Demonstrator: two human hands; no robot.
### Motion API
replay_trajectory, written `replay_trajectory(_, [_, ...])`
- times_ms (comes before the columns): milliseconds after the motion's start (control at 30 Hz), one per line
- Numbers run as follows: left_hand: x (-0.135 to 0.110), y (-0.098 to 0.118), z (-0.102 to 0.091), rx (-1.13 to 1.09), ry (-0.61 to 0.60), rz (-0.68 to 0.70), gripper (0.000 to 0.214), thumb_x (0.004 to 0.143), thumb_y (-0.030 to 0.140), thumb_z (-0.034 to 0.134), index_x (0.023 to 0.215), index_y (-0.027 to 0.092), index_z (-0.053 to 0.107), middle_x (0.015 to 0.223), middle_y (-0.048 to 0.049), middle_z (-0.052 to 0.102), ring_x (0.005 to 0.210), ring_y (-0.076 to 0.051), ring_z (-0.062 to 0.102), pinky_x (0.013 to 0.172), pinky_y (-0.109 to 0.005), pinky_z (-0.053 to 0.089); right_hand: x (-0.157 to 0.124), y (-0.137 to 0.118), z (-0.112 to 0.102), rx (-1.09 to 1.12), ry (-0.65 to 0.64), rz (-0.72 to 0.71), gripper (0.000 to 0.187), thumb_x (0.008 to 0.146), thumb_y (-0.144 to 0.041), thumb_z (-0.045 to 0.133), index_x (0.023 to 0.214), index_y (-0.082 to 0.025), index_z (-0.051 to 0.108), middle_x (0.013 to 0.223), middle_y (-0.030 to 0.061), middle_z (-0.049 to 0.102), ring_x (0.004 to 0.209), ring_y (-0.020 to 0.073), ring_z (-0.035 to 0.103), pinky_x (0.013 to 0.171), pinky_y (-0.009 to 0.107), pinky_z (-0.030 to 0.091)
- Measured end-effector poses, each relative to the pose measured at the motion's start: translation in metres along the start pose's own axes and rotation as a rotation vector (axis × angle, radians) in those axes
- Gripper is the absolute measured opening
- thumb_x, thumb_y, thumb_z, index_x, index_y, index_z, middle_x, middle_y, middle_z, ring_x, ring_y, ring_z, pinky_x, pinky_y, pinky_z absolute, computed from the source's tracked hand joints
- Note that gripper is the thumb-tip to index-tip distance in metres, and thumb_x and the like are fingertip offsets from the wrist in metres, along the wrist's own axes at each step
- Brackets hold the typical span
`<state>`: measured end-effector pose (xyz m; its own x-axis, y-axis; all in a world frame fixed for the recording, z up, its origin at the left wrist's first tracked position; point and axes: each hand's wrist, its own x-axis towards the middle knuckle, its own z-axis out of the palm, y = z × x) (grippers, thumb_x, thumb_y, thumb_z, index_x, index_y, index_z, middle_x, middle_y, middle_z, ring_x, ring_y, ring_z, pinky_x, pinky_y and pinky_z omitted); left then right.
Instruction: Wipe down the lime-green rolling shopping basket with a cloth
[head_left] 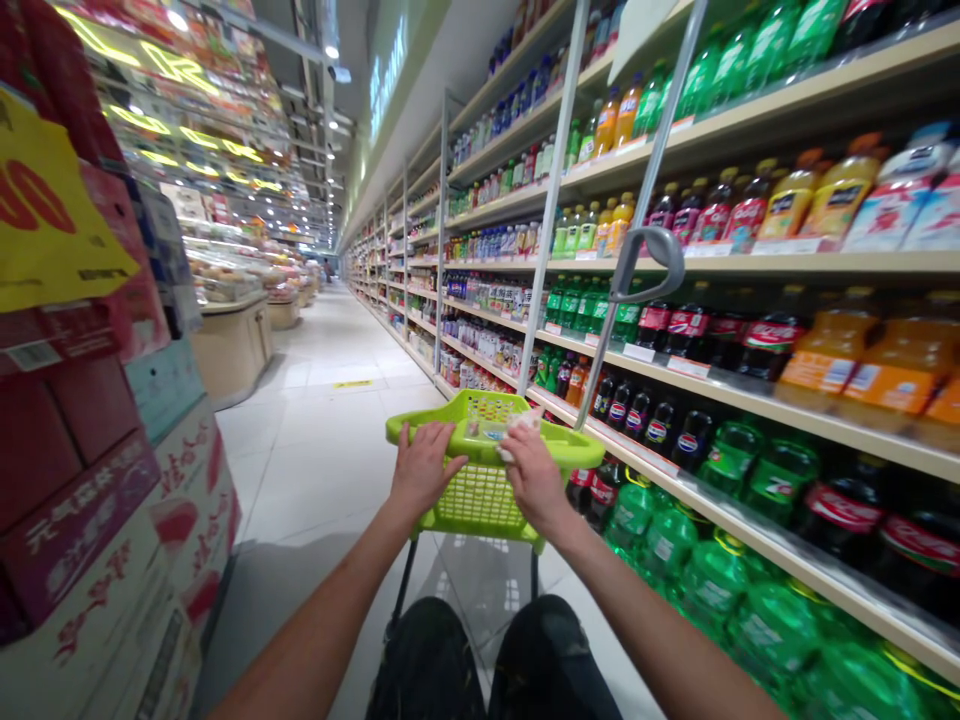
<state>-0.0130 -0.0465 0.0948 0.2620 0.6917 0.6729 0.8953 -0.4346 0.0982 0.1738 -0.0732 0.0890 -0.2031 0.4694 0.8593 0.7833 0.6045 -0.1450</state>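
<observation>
A small lime-green shopping cart (480, 497) with a lattice basket stands in front of me, above my knees. My left hand (424, 462) rests over the left part of its green handle, fingers curled across the top and thumb pointing inward. My right hand (534, 478) is closed at the right part of the handle, with a crumpled white tissue (523, 422) in its fingers. Between the hands, a clear panel with a small label lies on the handle. From the cart's right side rises a grey pole (596, 365) with a grey loop grip (651, 262).
Tall shelves (750, 265) of bottled drinks run along the right, close to the cart. Stacked drink cartons (90, 500) and a yellow price sign (52, 210) border the left. A pale tiled aisle (322, 370) stretches ahead, past wooden display counters (232, 345).
</observation>
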Motion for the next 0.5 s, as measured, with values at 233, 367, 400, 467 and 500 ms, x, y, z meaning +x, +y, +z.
replay_trajectory(233, [-0.001, 0.006, 0.0, -0.014, 0.008, 0.002, 0.042, 0.079, 0.04, 0.046, 0.116, 0.02, 0.048, 0.116, -0.0095, 0.056, 0.113, -0.025, 0.046, 0.103, -0.05, 0.019, -0.01, 0.024, -0.01, -0.046, -0.01, -0.058, 0.031, 0.078, -0.013, 0.041, 0.101, -0.019, 0.06, 0.114, 0.0099, 0.058, 0.114, 0.0216, 0.047, 0.095, 0.047, 0.037])
replay_trajectory(367, [-0.002, 0.006, 0.001, -0.021, 0.017, -0.018, 0.042, 0.079, 0.04, 0.048, 0.115, 0.02, 0.049, 0.116, -0.0093, 0.057, 0.113, -0.025, 0.045, 0.103, -0.049, 0.018, -0.018, 0.053, -0.069, 0.03, 0.132, 0.227, 0.026, 0.077, -0.023, 0.042, 0.092, -0.018, 0.061, 0.1, 0.0082, 0.063, 0.094, 0.0216, 0.058, 0.083, 0.041, 0.046])
replay_trajectory(400, [-0.002, 0.006, 0.002, -0.021, 0.022, -0.022, 0.041, 0.078, 0.04, 0.048, 0.115, 0.021, 0.049, 0.116, -0.0094, 0.057, 0.113, -0.025, 0.045, 0.103, -0.05, 0.018, -0.014, 0.052, -0.081, 0.087, 0.159, 0.319, 0.026, 0.078, -0.026, 0.041, 0.093, -0.018, 0.061, 0.095, 0.0068, 0.064, 0.087, 0.0207, 0.059, 0.078, 0.037, 0.048])
replay_trajectory(467, [-0.003, 0.008, 0.002, -0.018, 0.025, -0.027, 0.042, 0.078, 0.039, 0.048, 0.116, 0.021, 0.049, 0.116, -0.0095, 0.057, 0.113, -0.025, 0.045, 0.103, -0.05, 0.018, 0.0, 0.044, -0.095, 0.224, 0.123, 0.472, 0.027, 0.078, -0.03, 0.042, 0.093, -0.017, 0.06, 0.083, 0.0041, 0.065, 0.072, 0.0182, 0.06, 0.065, 0.031, 0.049])
replay_trajectory(500, [-0.003, 0.009, 0.002, -0.017, 0.025, -0.03, 0.042, 0.078, 0.039, 0.048, 0.116, 0.021, 0.049, 0.116, -0.0094, 0.056, 0.113, -0.025, 0.045, 0.103, -0.05, 0.018, 0.009, 0.039, -0.096, 0.288, 0.051, 0.515, 0.027, 0.077, -0.03, 0.042, 0.092, -0.017, 0.061, 0.077, 0.0028, 0.065, 0.065, 0.017, 0.06, 0.059, 0.028, 0.049])
